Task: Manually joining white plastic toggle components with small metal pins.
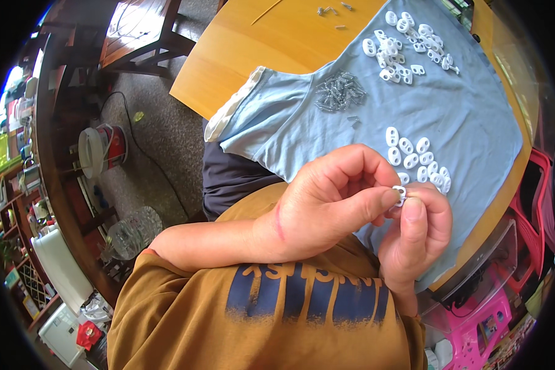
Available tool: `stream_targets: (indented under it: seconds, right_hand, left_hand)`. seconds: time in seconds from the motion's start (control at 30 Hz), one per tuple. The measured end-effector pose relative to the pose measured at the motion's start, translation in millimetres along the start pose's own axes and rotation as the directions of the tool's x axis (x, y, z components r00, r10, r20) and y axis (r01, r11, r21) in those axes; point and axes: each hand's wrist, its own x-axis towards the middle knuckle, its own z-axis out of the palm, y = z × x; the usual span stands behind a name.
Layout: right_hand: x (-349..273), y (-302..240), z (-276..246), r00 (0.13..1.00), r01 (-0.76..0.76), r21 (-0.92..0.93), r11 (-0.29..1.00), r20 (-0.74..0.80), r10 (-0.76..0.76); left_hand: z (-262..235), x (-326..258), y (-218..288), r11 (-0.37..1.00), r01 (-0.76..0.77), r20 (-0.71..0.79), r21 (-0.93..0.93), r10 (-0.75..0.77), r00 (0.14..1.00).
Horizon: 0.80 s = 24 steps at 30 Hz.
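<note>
My left hand (336,200) and my right hand (418,231) meet over the near part of a light blue cloth. Between their fingertips they pinch a small white plastic cord lock (400,195) with holes in it. Thumbs and fingers cover much of it, so anything else held there is hidden. Just beyond the fingers lies a loose group of white oval two-hole cord locks (423,158). Farther off, a pile of small metal coil springs (339,92) rests on the cloth. A larger heap of white cord-lock parts (388,52) spreads toward the far edge.
The blue cloth (277,117) covers much of a yellow wooden table (228,55). Several small bits (330,10) and a thin stick (266,12) lie on the bare wood. Right of the table stand a red chair (533,216) and a pink stool (484,327). A bucket (95,151) is on the floor at left.
</note>
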Motion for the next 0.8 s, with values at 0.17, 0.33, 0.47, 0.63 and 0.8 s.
stream_targets:
  seconds: [0.17,0.33,0.47,0.63,0.8]
  right_hand:
    - [-0.5,3.0,-1.4,1.000,0.022,-0.019,1.000,0.018,-0.022]
    - [-0.3,4.6,-3.6,0.999,0.036,-0.065,0.997,0.036,-0.034]
    - [-0.9,6.8,-3.2,1.000,0.026,-0.041,0.999,0.003,-0.026]
    - [-0.6,9.7,-3.6,1.000,0.012,-0.029,0.999,-0.013,-0.012]
    - [-0.2,2.5,-2.7,0.998,-0.061,-0.032,0.998,-0.013,0.061]
  left_hand:
    - [1.4,-0.3,-4.0,0.997,-0.042,-0.027,0.062,0.044,0.999]
    - [0.3,-0.2,-3.6,0.980,-0.068,-0.034,0.188,0.076,0.997]
    - [-6.8,2.7,-6.1,0.793,-0.268,0.070,0.547,0.275,0.959]
    - [-9.4,5.4,-8.8,0.758,-0.303,0.078,0.577,0.318,0.945]
    - [-3.4,2.1,-9.0,0.926,-0.180,-0.020,0.332,0.198,0.980]
